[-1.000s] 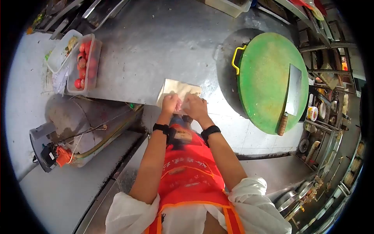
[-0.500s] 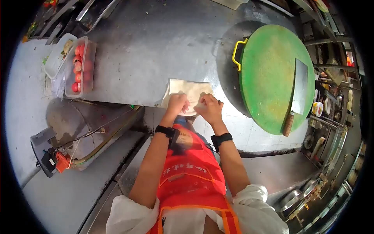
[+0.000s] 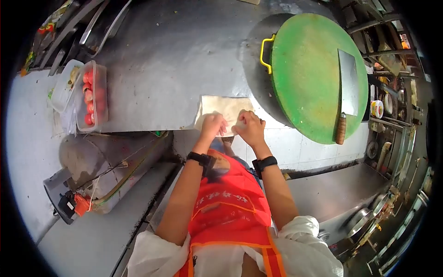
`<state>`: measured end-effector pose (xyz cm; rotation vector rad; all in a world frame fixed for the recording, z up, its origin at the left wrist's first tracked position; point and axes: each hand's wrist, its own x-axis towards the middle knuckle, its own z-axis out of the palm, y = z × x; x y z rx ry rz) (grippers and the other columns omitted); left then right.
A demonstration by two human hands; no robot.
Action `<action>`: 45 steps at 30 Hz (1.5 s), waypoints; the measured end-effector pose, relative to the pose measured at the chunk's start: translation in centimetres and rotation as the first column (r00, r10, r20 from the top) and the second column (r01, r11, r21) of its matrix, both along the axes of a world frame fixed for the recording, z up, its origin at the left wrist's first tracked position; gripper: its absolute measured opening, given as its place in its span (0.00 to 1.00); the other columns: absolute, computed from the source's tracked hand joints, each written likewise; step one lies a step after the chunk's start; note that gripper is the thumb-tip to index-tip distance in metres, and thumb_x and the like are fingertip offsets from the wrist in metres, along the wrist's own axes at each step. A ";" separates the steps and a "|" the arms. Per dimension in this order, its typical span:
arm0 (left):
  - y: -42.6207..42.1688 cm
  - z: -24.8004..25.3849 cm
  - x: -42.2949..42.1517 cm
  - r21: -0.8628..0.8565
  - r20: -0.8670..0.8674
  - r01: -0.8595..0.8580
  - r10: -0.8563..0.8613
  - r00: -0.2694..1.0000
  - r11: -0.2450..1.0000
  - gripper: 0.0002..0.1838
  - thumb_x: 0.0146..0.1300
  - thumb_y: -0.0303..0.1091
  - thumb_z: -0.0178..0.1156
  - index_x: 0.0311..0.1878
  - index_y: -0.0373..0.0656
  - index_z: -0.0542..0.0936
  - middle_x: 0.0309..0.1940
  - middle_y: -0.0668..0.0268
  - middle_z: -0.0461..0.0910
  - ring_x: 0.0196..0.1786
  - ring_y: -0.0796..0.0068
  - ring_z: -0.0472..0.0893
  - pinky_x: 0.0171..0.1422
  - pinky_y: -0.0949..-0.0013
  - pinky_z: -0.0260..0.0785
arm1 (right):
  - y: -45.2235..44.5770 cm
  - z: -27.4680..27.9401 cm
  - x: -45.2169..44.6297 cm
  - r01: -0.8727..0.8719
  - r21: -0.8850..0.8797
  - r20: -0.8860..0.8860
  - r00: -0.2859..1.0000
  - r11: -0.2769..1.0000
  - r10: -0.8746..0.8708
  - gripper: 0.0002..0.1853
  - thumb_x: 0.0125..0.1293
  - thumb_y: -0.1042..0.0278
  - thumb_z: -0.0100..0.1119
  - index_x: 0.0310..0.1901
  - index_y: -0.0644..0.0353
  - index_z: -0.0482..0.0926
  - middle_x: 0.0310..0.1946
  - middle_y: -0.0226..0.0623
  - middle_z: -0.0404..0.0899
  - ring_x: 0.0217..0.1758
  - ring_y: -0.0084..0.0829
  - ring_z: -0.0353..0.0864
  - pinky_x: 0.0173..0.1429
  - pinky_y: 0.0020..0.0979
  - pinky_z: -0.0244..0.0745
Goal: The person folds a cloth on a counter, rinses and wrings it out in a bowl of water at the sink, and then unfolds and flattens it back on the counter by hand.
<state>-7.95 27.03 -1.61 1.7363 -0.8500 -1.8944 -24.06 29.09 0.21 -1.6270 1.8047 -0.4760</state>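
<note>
Cream and softly creased, one flat sheet (image 3: 224, 104) lies in front of me at the near edge of the grey metal counter (image 3: 175, 64), its lower margin reaching slightly past that edge. It is matt and roughly rectangular, with slightly uneven borders; I can't tell whether it is cloth or dough. Its long axis runs left to right, about parallel with the counter's near edge, and its far border is fairly straight.

My left hand (image 3: 213, 125) is over the sheet's near left part, fingers curled in and narrow. My right hand (image 3: 250, 127) is at the near right part, thumb and fingers bent close together. The hands are apart, and I can't tell whether either pinches the sheet. I wear two black wristbands, one on the left wrist (image 3: 200, 159) and one on the right (image 3: 264, 162).

To the right, one round green board (image 3: 309, 69) sits by the counter's near right corner, one yellow handle (image 3: 266, 55) showing on its left side. One cleaver (image 3: 349, 83) lies on it, wooden grip towards me, blade pointing away. At the counter's left end stands one clear box (image 3: 102, 111) holding several red round things (image 3: 89, 107), too crowded to count surely.
</note>
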 end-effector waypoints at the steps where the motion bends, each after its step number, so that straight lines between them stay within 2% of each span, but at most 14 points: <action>1: 0.1 -0.1 0.0 0.003 0.000 0.005 -0.005 1.000 1.000 0.19 0.55 0.38 0.41 0.19 0.35 0.75 0.11 0.61 0.73 0.09 0.75 0.69 0.13 0.75 0.56 | 0.2 -0.1 0.0 -0.001 -0.006 -0.007 1.000 1.000 0.001 0.17 0.36 0.64 0.66 0.30 0.49 0.70 0.27 0.24 0.69 0.36 0.28 0.71 0.41 0.35 0.52; 5: 0.3 0.2 -0.2 0.006 0.000 0.023 -0.023 1.000 1.000 0.20 0.56 0.38 0.41 0.19 0.35 0.75 0.11 0.61 0.73 0.10 0.75 0.70 0.14 0.74 0.57 | 0.4 0.6 0.1 0.008 0.007 -0.022 1.000 1.000 -0.007 0.17 0.36 0.64 0.66 0.30 0.49 0.70 0.27 0.24 0.69 0.36 0.29 0.71 0.40 0.35 0.52; 8: -0.3 0.5 0.1 -0.032 -0.003 0.061 -0.061 0.998 0.998 0.20 0.56 0.39 0.41 0.18 0.35 0.75 0.11 0.61 0.73 0.10 0.74 0.70 0.14 0.74 0.57 | -0.1 1.0 0.6 0.027 0.135 -0.044 0.999 0.990 -0.021 0.15 0.38 0.64 0.61 0.31 0.49 0.70 0.31 0.27 0.71 0.42 0.33 0.71 0.44 0.38 0.54; 11: -0.3 0.1 -0.2 0.001 -0.010 0.040 -0.040 0.999 0.999 0.20 0.55 0.38 0.42 0.18 0.35 0.75 0.10 0.60 0.73 0.09 0.73 0.69 0.13 0.74 0.57 | 0.1 0.7 0.3 0.035 0.104 -0.048 0.998 0.994 -0.030 0.15 0.38 0.65 0.61 0.32 0.48 0.71 0.31 0.26 0.72 0.41 0.33 0.72 0.43 0.38 0.55; 14: -0.3 -0.4 0.0 -0.001 -0.018 0.045 -0.045 0.999 0.999 0.20 0.56 0.39 0.42 0.18 0.34 0.75 0.10 0.60 0.72 0.09 0.73 0.69 0.13 0.74 0.57 | -0.2 0.4 0.4 0.055 0.054 -0.018 0.998 0.997 -0.054 0.15 0.36 0.65 0.64 0.28 0.51 0.70 0.26 0.26 0.71 0.34 0.31 0.72 0.40 0.36 0.55; 16: -0.4 -0.1 0.0 0.008 -0.009 0.040 -0.040 0.999 0.999 0.21 0.56 0.39 0.42 0.18 0.33 0.75 0.10 0.59 0.72 0.09 0.73 0.69 0.13 0.73 0.57 | -0.2 0.8 0.3 0.031 0.146 -0.029 0.999 0.989 -0.027 0.13 0.39 0.65 0.61 0.30 0.48 0.71 0.31 0.26 0.73 0.40 0.34 0.73 0.42 0.38 0.57; 20: -0.9 0.0 0.1 0.034 -0.010 0.077 -0.076 0.997 0.996 0.21 0.57 0.39 0.42 0.19 0.33 0.76 0.10 0.60 0.73 0.10 0.72 0.70 0.13 0.73 0.60 | -0.9 -0.4 0.5 0.046 -0.016 -0.058 0.997 0.999 -0.047 0.15 0.35 0.64 0.65 0.26 0.51 0.70 0.27 0.28 0.73 0.34 0.34 0.74 0.36 0.37 0.59; 22: -0.6 0.4 0.1 0.005 0.041 0.071 -0.071 0.997 0.997 0.22 0.58 0.40 0.41 0.19 0.33 0.76 0.11 0.60 0.74 0.11 0.72 0.71 0.14 0.73 0.62 | -0.6 -0.4 0.2 -0.001 0.041 -0.059 0.998 0.999 0.003 0.15 0.34 0.63 0.65 0.26 0.52 0.70 0.26 0.30 0.73 0.34 0.35 0.75 0.33 0.37 0.61; 24: 0.3 0.2 0.3 -0.163 -0.069 0.023 -0.034 0.997 0.986 0.22 0.58 0.40 0.40 0.21 0.33 0.76 0.12 0.59 0.74 0.11 0.72 0.72 0.15 0.74 0.63 | -0.6 -0.5 0.2 0.010 0.073 -0.053 0.999 0.997 -0.006 0.16 0.35 0.62 0.66 0.26 0.52 0.70 0.25 0.30 0.74 0.33 0.36 0.75 0.33 0.37 0.61; 33: 2.5 0.6 0.3 -0.001 -0.068 -0.028 0.028 0.997 1.000 0.22 0.58 0.40 0.40 0.21 0.34 0.76 0.12 0.59 0.75 0.12 0.73 0.72 0.15 0.76 0.60 | -0.8 0.0 -0.2 -0.065 0.034 -0.137 0.988 0.997 0.069 0.17 0.35 0.61 0.67 0.27 0.50 0.70 0.24 0.26 0.73 0.31 0.34 0.75 0.36 0.39 0.58; 39: 1.9 0.2 -0.4 0.058 -0.012 -0.063 0.064 0.998 0.996 0.20 0.56 0.38 0.41 0.18 0.34 0.75 0.12 0.59 0.74 0.12 0.72 0.71 0.15 0.76 0.60 | -0.7 0.4 -0.3 -0.031 0.056 -0.091 0.995 0.998 0.036 0.16 0.35 0.62 0.66 0.27 0.51 0.70 0.25 0.26 0.73 0.33 0.32 0.75 0.38 0.37 0.57; 42: 1.7 0.2 -1.0 0.096 0.051 -0.109 0.104 0.993 0.989 0.20 0.56 0.37 0.42 0.18 0.34 0.75 0.12 0.59 0.73 0.11 0.72 0.70 0.15 0.76 0.58 | -0.7 1.1 -0.1 0.012 0.064 -0.009 1.000 0.998 -0.012 0.06 0.39 0.67 0.56 0.21 0.52 0.70 0.23 0.28 0.73 0.33 0.34 0.74 0.39 0.36 0.53; 44: 1.7 0.6 -1.2 0.062 0.017 -0.199 0.198 0.980 0.978 0.21 0.56 0.39 0.43 0.17 0.33 0.74 0.09 0.60 0.71 0.10 0.72 0.69 0.15 0.73 0.62 | -0.5 0.8 0.0 0.018 0.078 -0.035 0.999 0.997 -0.016 0.06 0.40 0.66 0.57 0.22 0.51 0.70 0.24 0.27 0.73 0.34 0.34 0.74 0.39 0.36 0.53; 45: 1.9 0.3 -1.7 0.064 -0.004 -0.349 0.350 0.937 0.935 0.19 0.56 0.37 0.43 0.17 0.36 0.73 0.11 0.62 0.71 0.11 0.75 0.68 0.15 0.74 0.58 | -0.4 0.6 -0.1 -0.005 0.105 -0.069 0.998 0.995 0.012 0.11 0.38 0.64 0.60 0.27 0.50 0.71 0.28 0.28 0.74 0.36 0.34 0.74 0.40 0.37 0.55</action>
